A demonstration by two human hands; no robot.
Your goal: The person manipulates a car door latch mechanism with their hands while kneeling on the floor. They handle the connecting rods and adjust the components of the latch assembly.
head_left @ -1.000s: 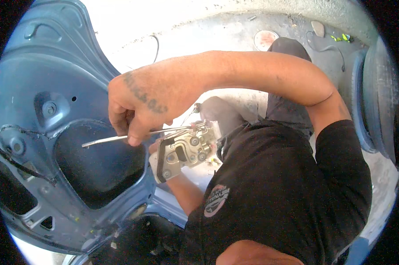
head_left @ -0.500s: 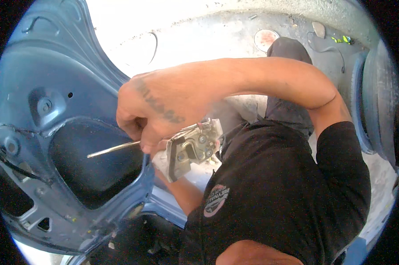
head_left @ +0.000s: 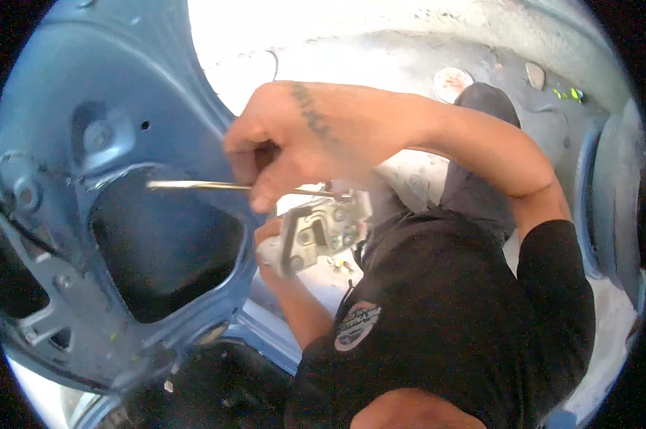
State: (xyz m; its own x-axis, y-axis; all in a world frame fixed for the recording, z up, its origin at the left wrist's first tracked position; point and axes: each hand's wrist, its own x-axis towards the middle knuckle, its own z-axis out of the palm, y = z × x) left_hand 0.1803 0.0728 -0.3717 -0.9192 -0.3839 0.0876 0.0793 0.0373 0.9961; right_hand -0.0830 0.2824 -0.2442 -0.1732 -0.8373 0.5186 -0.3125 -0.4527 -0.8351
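My right hand [head_left: 294,143] is closed in a pinch on a thin metal rod [head_left: 191,186], which juts left toward the door panel, its other end at the latch mechanism. My left hand [head_left: 269,239] grips the silver metal latch mechanism [head_left: 324,234] from behind and below, most of its fingers hidden by that part. The latch has bolts, riveted plates and a slot, and sits just below my right hand.
A blue car door shell [head_left: 151,143] with dark openings fills the left side. A blue body edge [head_left: 591,200] curves along the right. On the pale floor [head_left: 523,43] lie a round white lid [head_left: 452,84], a stone-like piece [head_left: 535,75] and a yellow-green item [head_left: 568,94].
My right hand has shifted right, and the rod's free end has risen and now lies more level. My left hand still holds the latch. The whole view has shifted slightly.
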